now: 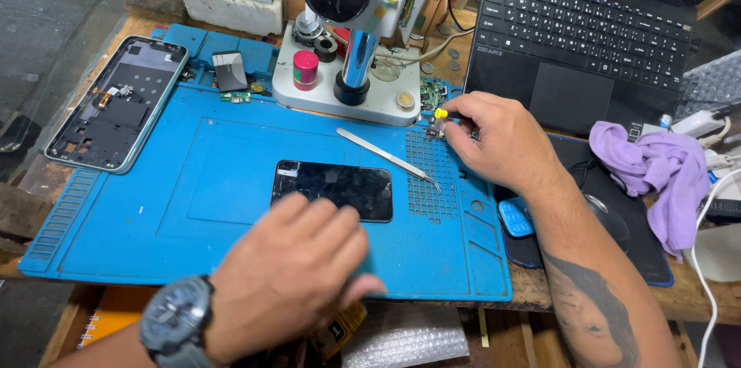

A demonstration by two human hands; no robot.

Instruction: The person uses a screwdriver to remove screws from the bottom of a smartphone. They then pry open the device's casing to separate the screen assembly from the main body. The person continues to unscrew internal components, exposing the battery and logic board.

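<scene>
A black phone [333, 189] lies flat in the middle of a blue work mat [154, 206]. My left hand [289, 275], with a dark wristwatch, hovers blurred over the mat's near edge just below the phone, fingers curled and holding nothing I can see. My right hand [502, 140] rests at the mat's far right edge, fingers closed on a small tool with a yellow tip [440, 114]. Metal tweezers [386, 156] lie on the mat between the phone and my right hand.
A microscope stand [343, 67] stands behind the mat. An opened phone frame [116, 101] lies at the far left. A laptop [587, 36] sits at the back right, with a purple cloth [656, 171], a dark mouse pad [633, 237] and white cables beside it.
</scene>
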